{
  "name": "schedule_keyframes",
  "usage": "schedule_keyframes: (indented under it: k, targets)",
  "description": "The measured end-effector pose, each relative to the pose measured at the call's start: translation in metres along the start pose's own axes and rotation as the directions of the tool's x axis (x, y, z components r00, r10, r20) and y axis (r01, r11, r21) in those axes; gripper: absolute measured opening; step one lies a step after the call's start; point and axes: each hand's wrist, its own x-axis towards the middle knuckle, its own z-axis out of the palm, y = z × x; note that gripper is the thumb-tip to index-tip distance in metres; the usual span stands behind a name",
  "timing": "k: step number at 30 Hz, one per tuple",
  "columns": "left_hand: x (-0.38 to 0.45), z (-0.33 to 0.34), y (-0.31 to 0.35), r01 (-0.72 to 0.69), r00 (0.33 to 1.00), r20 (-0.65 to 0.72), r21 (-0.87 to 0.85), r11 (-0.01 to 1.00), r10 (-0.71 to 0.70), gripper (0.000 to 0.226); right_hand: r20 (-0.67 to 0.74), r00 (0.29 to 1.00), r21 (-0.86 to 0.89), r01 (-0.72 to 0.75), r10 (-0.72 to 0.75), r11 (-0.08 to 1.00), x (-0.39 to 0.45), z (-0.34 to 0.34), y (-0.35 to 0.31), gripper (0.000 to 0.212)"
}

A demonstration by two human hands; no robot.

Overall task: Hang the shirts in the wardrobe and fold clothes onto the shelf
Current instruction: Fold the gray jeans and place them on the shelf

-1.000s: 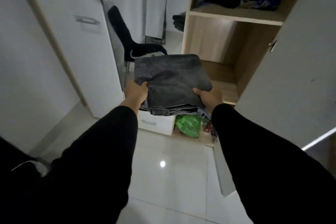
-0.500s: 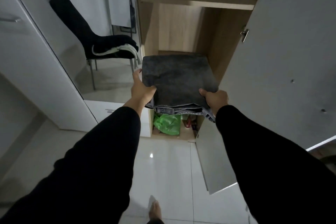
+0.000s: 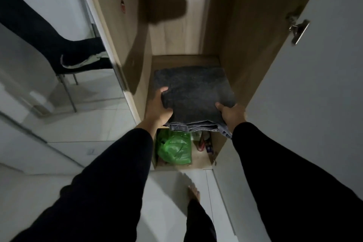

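**One folded garment now over the shelf**

One big change leads: the view has closed in on the wardrobe (image 3: pixel 225 25), and the folded grey jeans (image 3: pixel 193 94) that were held out in front of it half a second ago now reach well inside the open compartment, their far half over the wooden shelf (image 3: pixel 184 61). Whether the fabric already rests on the board or hangs just above it cannot be told; the near, folded edge juts out past the shelf front, toward the person. By my reading the placing step is nearly finished: it wants a short push inward and a release, and then the next garment can be fetched.

Counted, from largest to smallest:

- One wardrobe, with one white door (image 3: pixel 314 84) swung open on the right and one mirrored panel (image 3: pixel 49 65) on the left, which reflects one dark chair (image 3: pixel 59 45).
- Two black sleeves (image 3: pixel 110 173), one per arm.
- One folded pair of jeans, the only garment in hand; no shirts or hangers show in this view.
- One green plastic bag (image 3: pixel 173 148) in the lower compartment, beside a few small items too dim to name.
- Two hands: the left hand (image 3: pixel 159 108) grips the jeans' near left corner, thumb on top, and the right hand (image 3: pixel 231 114) grips the near right corner the same way.
- One bare foot (image 3: pixel 193 192) on the pale tiled floor (image 3: pixel 167 192).
- One metal door handle (image 3: pixel 298 30).
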Motion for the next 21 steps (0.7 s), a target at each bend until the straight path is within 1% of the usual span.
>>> schedule_keyframes:
  k: [3, 5, 8, 11, 13, 16, 18, 19, 21]
  targets:
    - [0.057, 0.029, -0.018, 0.025, 1.0, -0.009, 0.041, 0.999, -0.025, 0.068, 0.018, 1.0, -0.024, 0.002, -0.002, 1.0, 0.055, 0.027, 0.004, 0.059]
    - [0.098, 0.048, -0.027, 0.039, 0.999, -0.021, 0.065, 0.997, -0.038, 0.065, 0.032, 0.999, -0.008, 0.012, -0.011, 1.0, 0.098, 0.045, 0.004, 0.056]
    - [0.159, 0.073, -0.042, 0.029, 0.997, -0.072, 0.116, 0.993, -0.021, 0.059, 0.047, 0.999, 0.016, 0.017, -0.017, 1.0, 0.159, 0.072, 0.0, 0.048]
    - [0.22, 0.088, -0.058, 0.009, 0.996, -0.09, 0.186, 0.983, 0.008, 0.057, 0.089, 0.995, 0.023, 0.035, -0.037, 0.999, 0.21, 0.099, -0.004, 0.031]
    - [0.254, 0.094, -0.067, -0.007, 0.995, -0.094, 0.217, 0.976, 0.028, 0.054, 0.074, 0.996, 0.022, 0.05, -0.052, 0.999, 0.243, 0.119, -0.006, 0.025]
    - [0.298, 0.104, -0.076, 0.007, 0.994, -0.112, 0.156, 0.988, 0.011, 0.052, 0.018, 0.998, -0.049, 0.059, -0.058, 0.997, 0.283, 0.143, -0.014, 0.039]
    - [0.324, 0.11, -0.082, -0.039, 0.991, -0.124, 0.122, 0.992, 0.054, 0.048, -0.006, 0.998, -0.05, 0.068, -0.068, 0.996, 0.306, 0.154, -0.019, 0.045]
    - [0.336, 0.112, -0.084, -0.071, 0.989, -0.121, 0.119, 0.99, 0.086, 0.046, -0.007, 0.998, -0.029, 0.063, -0.063, 0.998, 0.318, 0.158, -0.021, 0.046]
    - [0.354, 0.115, -0.09, -0.129, 0.984, -0.108, 0.131, 0.983, 0.143, 0.039, -0.022, 0.997, -0.041, 0.072, -0.073, 0.997, 0.335, 0.165, -0.028, 0.049]
